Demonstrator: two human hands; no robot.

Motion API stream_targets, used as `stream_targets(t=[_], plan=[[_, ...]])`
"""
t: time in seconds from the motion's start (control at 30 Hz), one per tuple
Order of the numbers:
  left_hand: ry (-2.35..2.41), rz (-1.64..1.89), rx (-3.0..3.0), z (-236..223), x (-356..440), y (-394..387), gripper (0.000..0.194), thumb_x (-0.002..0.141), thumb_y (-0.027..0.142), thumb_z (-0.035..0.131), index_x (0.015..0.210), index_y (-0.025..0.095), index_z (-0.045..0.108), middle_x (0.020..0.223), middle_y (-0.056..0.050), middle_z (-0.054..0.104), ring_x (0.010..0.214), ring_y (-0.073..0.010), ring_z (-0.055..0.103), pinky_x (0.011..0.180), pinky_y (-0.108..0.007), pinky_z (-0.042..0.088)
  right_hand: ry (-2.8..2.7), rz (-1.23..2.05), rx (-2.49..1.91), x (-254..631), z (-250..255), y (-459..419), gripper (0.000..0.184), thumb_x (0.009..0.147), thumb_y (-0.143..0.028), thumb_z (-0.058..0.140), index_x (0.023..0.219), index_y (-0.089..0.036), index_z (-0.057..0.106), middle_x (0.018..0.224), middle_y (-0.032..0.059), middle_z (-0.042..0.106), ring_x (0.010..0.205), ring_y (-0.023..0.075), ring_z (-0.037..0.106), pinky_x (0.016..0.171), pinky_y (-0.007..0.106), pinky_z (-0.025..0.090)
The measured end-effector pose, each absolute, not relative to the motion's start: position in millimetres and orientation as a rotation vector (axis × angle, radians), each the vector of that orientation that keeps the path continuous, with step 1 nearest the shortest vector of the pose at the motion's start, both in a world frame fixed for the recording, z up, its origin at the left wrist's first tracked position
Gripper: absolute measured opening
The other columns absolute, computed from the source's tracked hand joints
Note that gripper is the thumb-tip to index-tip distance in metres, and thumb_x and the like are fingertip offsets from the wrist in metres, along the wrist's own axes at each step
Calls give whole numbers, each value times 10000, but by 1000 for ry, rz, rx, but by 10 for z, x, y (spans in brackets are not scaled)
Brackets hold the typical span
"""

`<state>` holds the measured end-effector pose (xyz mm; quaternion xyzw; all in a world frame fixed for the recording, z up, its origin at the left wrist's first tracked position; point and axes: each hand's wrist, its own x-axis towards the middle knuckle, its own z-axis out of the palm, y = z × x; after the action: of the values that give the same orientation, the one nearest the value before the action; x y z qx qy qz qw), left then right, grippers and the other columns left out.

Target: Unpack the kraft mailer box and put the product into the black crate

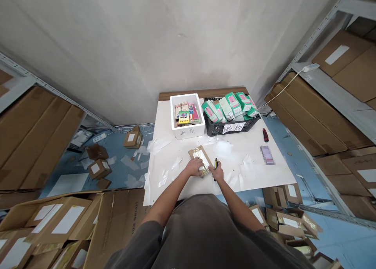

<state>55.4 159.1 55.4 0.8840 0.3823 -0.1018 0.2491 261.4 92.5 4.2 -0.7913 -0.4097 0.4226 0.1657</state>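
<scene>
Head view: taped carton (202, 156) lies on white-covered table (273, 176) at 12 o'clock from wearer's torso (202, 230), left hand (194, 167) laid over its 8 o'clock side (pinching or not, cannot tell), right hand (218, 172) wrapped around yellow-and-black cutter (216, 163) at 4 o'clock, white bin (188, 133) at 11, black crate (214, 129) at 1
</scene>
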Motion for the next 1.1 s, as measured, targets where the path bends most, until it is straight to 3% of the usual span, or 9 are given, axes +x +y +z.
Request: stream_targets(t=[0.13, 0.33, 0.5, 0.6, 0.67, 0.77, 0.83, 0.97, 1.1], plan=[[1032, -487, 2525, 609, 542, 1603, 740, 623, 430, 851, 1318, 261, 657, 1330, -119, 607, 1263, -380, 493, 1099, -517, 375, -1245, 1153, -2260, 2551, -65, 1063, 923, 861, -578, 688, 1596, -209, 268, 1198, 101, 730, 1101, 283, 713, 894, 344, 537], [1264, -424, 2424, 587, 474, 1357, 548, 703, 336, 810, 1224, 234, 672, 1271, -138, 588, 1247, -359, 512, 1038, -461, 426, -1579, 1208, -2065, 2546, -56, 1377, 918, 813, -430, 795, 1582, -257, 325, 1207, 73, 729, 1088, 269, 704, 886, 318, 508], [1450, -306, 2330, 511, 453, 1117, 583, 758, 260, 808, 1292, 245, 577, 1598, -142, 409, 1480, -359, 365, 1134, -486, 385, -1718, 1210, -2004, 2470, 78, 1504, 940, 788, -402, 841, 1577, -287, 344, 1186, 54, 735, 1059, 263, 700, 864, 305, 497], [1443, -356, 2273, 463, 496, 1097, 635, 732, 225, 855, 1292, 228, 557, 1695, -157, 285, 1571, -351, 252, 1225, -507, 285, -1741, 1184, -1960, 2544, 209, 1429, 708, 925, -451, 704, 1541, -285, 397, 1061, 37, 754, 896, 221, 725, 786, 273, 498], [1440, -363, 2229, 442, 518, 1111, 667, 701, 215, 887, 1279, 212, 556, 1699, -178, 278, 1574, -353, 260, 1221, -492, 305, -1734, 1261, -1913, 2667, 299, 1303, 468, 1041, -481, 500, 1458, -270, 479, 921, 10, 747, 699, 173, 704, 704, 247, 489], [1447, -286, 2198, 440, 515, 1131, 679, 646, 203, 925, 1225, 201, 571, 1691, -189, 297, 1566, -356, 287, 1194, -467, 360, -1880, 1538, -1803, 2874, 425, 1072, 368, 1078, -479, 399, 1285, -248, 596, 767, -28, 707, 530, 132, 634, 629, 219, 458], [1446, -243, 2201, 454, 500, 1146, 671, 629, 206, 938, 1195, 204, 577, 1679, -188, 325, 1556, -355, 312, 1196, -477, 365, -2060, 1552, -1808, 2946, 501, 959, 303, 1062, -435, 459, 1229, -261, 642, 807, -13, 724, 600, 146, 663, 654, 222, 447], [1437, -269, 2162, 491, 499, 1193, 670, 628, 238, 947, 1181, 222, 569, 1675, -168, 341, 1556, -338, 319, 1139, -457, 441, -2269, 1168, -2035, 2857, 611, 905, 280, 1042, -376, 495, 1218, -307, 701, 1050, 61, 757, 950, 243, 702, 762, 272, 433], [1484, -317, 2087, 483, 552, 1211, 728, 611, 200, 944, 1224, 235, 553, 1693, -160, 305, 1566, -323, 303, 1125, -421, 456, -2214, 1179, -2162, 2737, 647, 893, 335, 1054, -393, 436, 1181, -314, 736, 1101, 69, 754, 1000, 249, 686, 749, 271, 417]])
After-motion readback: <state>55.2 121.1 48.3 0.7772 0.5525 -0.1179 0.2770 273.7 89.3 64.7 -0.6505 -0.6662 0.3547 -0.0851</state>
